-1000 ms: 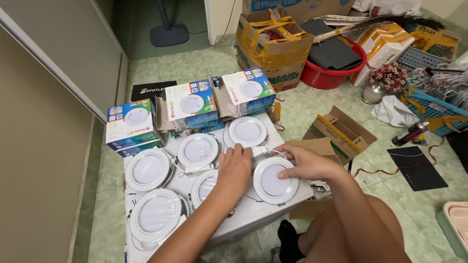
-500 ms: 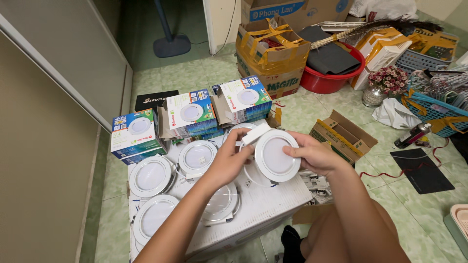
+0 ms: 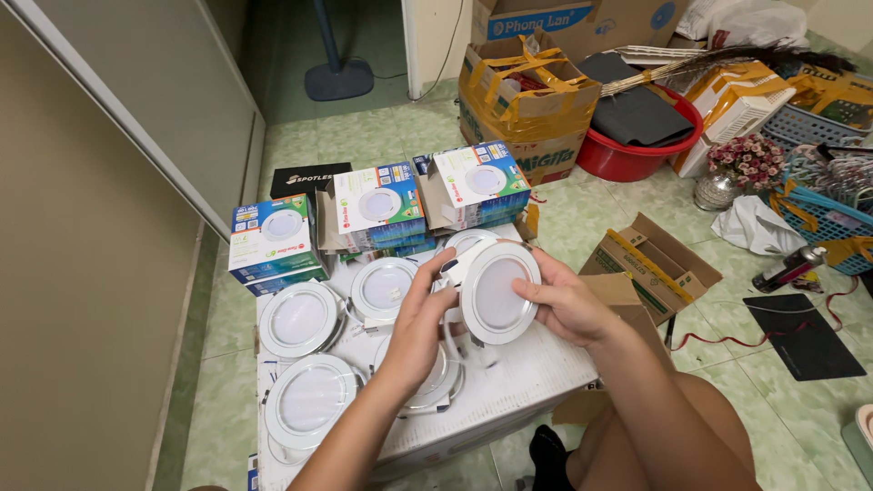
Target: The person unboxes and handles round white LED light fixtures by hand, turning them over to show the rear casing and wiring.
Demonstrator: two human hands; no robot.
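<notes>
Green tiled floor [image 3: 382, 136] all around us, cluttered with boxes and baskets, and right in the middle a white carton serves as our counter [image 3: 527, 382].

We've got a round white lamp [image 3: 498, 293] up off the counter, held between both hands. Our right hand [image 3: 564, 305] grips it from the right side, fingers curled over the rim, thumb across the face edge. Our left hand [image 3: 420, 314] closes on it from the left, fingertips at the rim and at a small white part sticking up behind the top edge; what that part is we cannot quite tell. The lamp is tilted, its flat face turned toward us and a little to the left, so the disc lies squarely between the two palms, neither hand clearly nearer. A thin white wire [image 3: 452, 341] hangs down from its back toward the counter.

Moving outward: directly under the left wrist another lamp [image 3: 427, 382] lies on the counter, partly hidden. More lie face up to the left, one near the front edge [image 3: 311, 400], one behind it [image 3: 298, 318], one further back [image 3: 386, 286].

Behind those stand three printed boxes [image 3: 376, 207], upright in a row along the counter's far edge. Beyond, to the right, we see an open cardboard box [image 3: 650, 264] on the floor, a red basin [image 3: 637, 150] and a pot of flowers [image 3: 741, 168].
</notes>
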